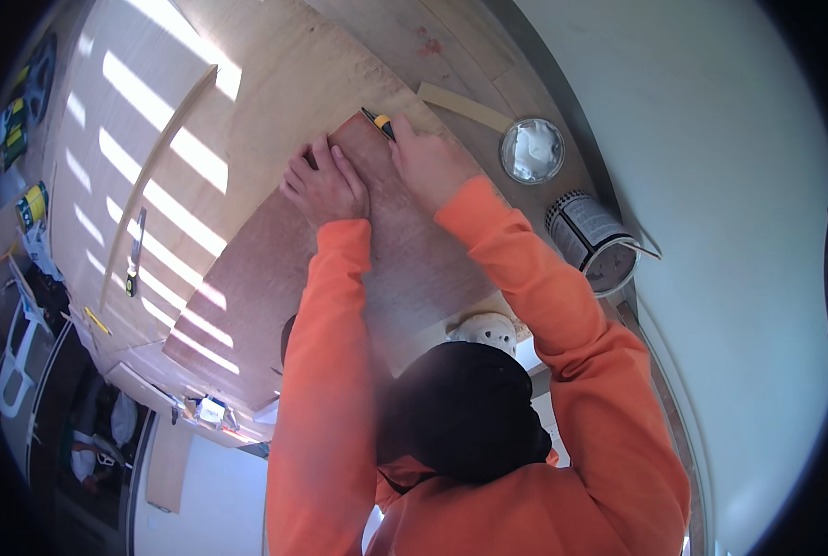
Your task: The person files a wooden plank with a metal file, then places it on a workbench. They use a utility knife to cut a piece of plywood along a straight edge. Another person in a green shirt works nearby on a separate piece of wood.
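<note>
A reddish-brown board (275,250) lies over a larger pale plywood sheet (275,46). My left hand (329,185) lies on the brown board with its fingers spread near the far left edge; a small dark patch shows between the fingers, and I cannot make it out. At the board's far corner, my right hand (428,162) is closed around what looks like a black-and-yellow utility knife (382,123). Its dark tip points to the far left, at the edge of the board. The fingers hide most of the handle.
A long thin wooden strip (159,153) and a green-handled blade tool (136,255) lie on the left. To the right are a short flat strip (465,107), a round shiny tin (533,150) and a tipped-looking can (592,243) beside the pale wall (710,185). Sawdust lies on the plywood.
</note>
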`<state>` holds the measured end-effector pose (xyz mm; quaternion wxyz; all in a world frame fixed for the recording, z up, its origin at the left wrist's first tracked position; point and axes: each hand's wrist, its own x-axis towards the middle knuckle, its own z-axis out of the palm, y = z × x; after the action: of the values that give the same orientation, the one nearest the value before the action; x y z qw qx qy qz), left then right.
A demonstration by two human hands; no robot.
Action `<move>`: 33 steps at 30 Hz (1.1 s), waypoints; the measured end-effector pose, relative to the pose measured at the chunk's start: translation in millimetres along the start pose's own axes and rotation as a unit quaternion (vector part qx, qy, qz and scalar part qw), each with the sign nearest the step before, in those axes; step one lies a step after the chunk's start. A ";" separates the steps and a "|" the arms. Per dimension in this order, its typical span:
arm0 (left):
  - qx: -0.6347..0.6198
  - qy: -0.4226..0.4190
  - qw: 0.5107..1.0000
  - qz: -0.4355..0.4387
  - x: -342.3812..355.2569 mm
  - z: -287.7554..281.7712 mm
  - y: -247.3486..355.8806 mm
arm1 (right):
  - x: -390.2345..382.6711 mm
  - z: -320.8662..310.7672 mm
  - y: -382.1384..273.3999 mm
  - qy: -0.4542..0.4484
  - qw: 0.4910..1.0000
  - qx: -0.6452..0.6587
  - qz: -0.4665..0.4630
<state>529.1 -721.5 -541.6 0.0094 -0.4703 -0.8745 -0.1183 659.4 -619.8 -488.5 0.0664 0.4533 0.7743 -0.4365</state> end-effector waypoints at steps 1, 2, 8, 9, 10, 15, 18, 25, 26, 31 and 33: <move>0.004 -0.002 1.000 -0.002 -0.1 -0.3 -0.1 | 0.7 0.7 -1.9 0.000 1.000 -0.012 0.013; 0.008 -0.005 1.000 -0.003 0.2 -0.6 -0.1 | 1.9 1.7 -3.7 0.000 1.000 -0.012 0.010; 0.005 -0.005 1.000 -0.013 0.8 0.4 0.5 | -1.8 11.8 -4.8 0.037 0.999 0.014 0.036; 0.002 -0.005 1.000 -0.016 0.8 0.6 0.2 | -7.1 12.0 -2.1 0.009 0.999 0.005 0.051; 0.006 0.002 1.000 -0.010 0.7 0.9 0.2 | -14.3 11.6 0.9 0.006 0.999 -0.002 0.052; 0.016 -0.015 1.000 -0.012 -1.2 0.2 0.3 | -64.7 7.3 21.2 -0.050 0.994 -0.037 0.089; 0.004 -0.025 0.999 -0.021 -1.2 -1.9 2.0 | -75.7 9.5 28.1 -0.059 0.993 -0.048 0.087; 0.007 -0.014 1.000 -0.008 1.7 -0.9 1.6 | -78.5 -4.4 17.2 -0.010 0.996 -0.037 0.078; 0.009 -0.016 1.000 -0.010 1.1 -1.0 1.2 | -77.3 -8.2 12.7 0.002 0.996 -0.034 0.079; 0.002 -0.016 1.000 0.004 -0.9 -0.5 0.2 | -34.4 -16.1 -3.5 0.066 0.996 0.051 0.037; 0.008 -0.020 1.000 0.000 -0.5 -0.8 -0.2 | -11.6 -13.1 -5.3 0.038 0.995 0.076 0.048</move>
<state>529.1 -722.2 -540.9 -0.0042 -0.4729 -0.8753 -0.1014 665.9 -618.8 -471.5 0.0236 0.5101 0.7179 -0.4731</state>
